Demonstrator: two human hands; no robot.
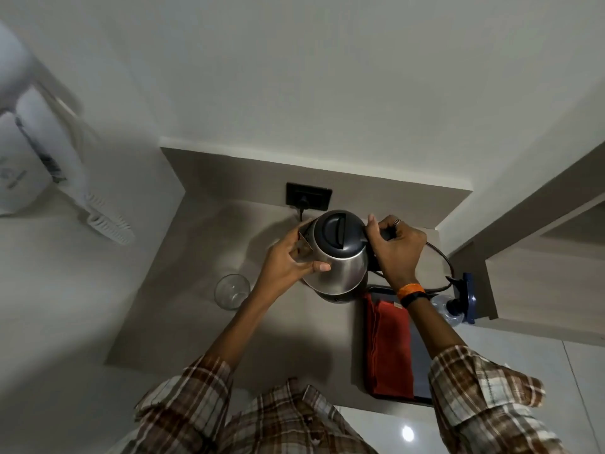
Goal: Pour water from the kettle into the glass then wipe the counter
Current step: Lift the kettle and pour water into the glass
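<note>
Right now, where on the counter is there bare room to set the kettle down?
Bare counter lies between the glass and the tray holding the red cloth. The right side is crowded: tray, cord, bottle. Both hands, left and right, hold the kettle.

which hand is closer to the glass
Left. The left hand, on the kettle's spout side, is just up and right of the glass; the right hand grips the handle beyond the kettle.
</note>
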